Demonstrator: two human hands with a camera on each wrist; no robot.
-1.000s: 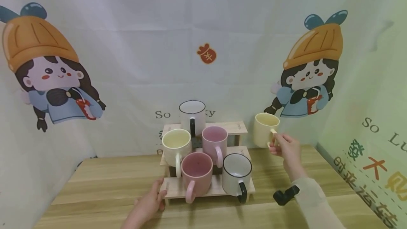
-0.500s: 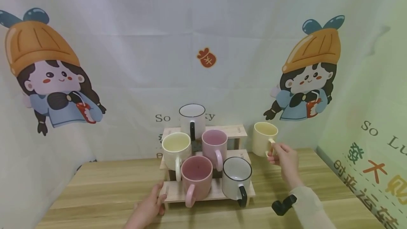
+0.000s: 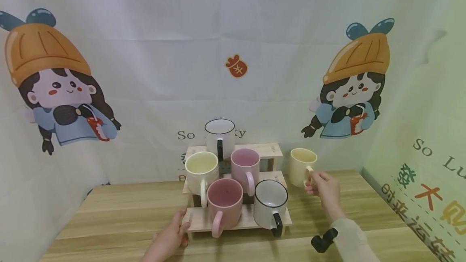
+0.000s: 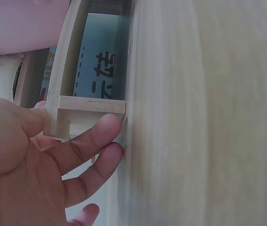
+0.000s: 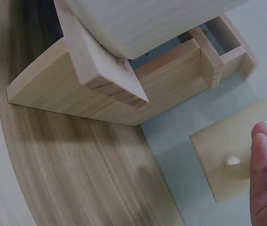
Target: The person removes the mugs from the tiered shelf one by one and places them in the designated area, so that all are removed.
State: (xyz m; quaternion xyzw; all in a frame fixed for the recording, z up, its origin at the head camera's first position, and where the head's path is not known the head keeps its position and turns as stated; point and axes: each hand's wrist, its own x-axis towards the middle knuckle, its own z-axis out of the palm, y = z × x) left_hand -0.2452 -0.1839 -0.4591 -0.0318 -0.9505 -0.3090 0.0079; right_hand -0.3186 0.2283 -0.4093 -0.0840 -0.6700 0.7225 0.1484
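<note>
My right hand (image 3: 325,191) pinches the handle of a pale yellow mug (image 3: 300,167), upright beside the right end of a three-step wooden riser (image 3: 196,218). In the right wrist view this mug (image 5: 218,150) appears near the wall, its lower edge close over the table. My left hand (image 3: 169,231) grips the riser's lowest step at its left end. The left wrist view has the fingers (image 4: 106,129) at the step's end leg and the thumb by the board. A pink mug (image 3: 225,205) and a white, black-rimmed mug (image 3: 270,205) stand on that step.
On the middle step are a cream mug (image 3: 201,173) and a lilac mug (image 3: 245,169). Another white mug (image 3: 220,138) with a black handle is on the top step. A printed cloth (image 3: 164,72) hangs behind the wooden table (image 3: 120,213).
My right hand has lowered the yellow mug beside the riser toward the table. My left hand has kept its hold on the lowest step. The head view has tilted slightly upward.
</note>
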